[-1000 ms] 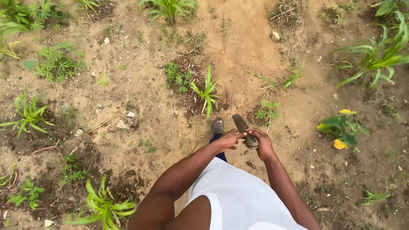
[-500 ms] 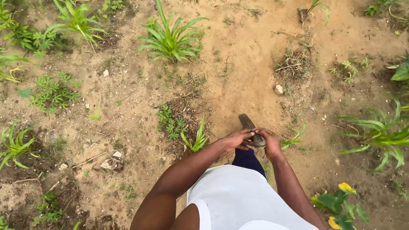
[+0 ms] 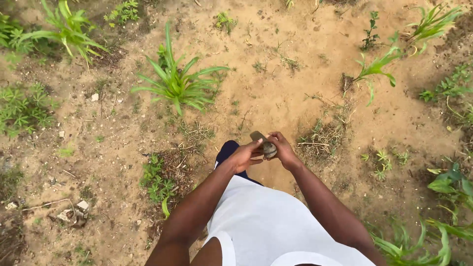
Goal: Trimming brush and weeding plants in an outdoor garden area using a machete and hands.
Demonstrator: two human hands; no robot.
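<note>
Outdoors here, no room at all: just dry sandy brown soil [image 3: 276,64] with small stones, bits of dead stalk and patches of weeds scattered over it. A big spiky young plant [image 3: 175,83] sits upper left of centre, another leafy one [image 3: 377,66] is off to the upper right, and a clump of dry grass [image 3: 320,140] lies just right of the hands. Low weeds [image 3: 157,180] grow on the left near the person's arm, with a couple of pale stones [image 3: 74,213] further down left.

Now the hands. Both are out in front of the white shirt [image 3: 276,224], meeting around a short dark tool [image 3: 263,143] that looks like a flat blade with a handle, can't tell exactly what kind. The right hand [image 3: 285,149] is curled closed around the lower end of it, fingers wrapped. The left hand [image 3: 244,155] is half closed, thumb and fingertips pressed against the tool from the left side, so touching it more than gripping it. The tool sticks up and to the left from between the two hands, held above the ground.
</note>
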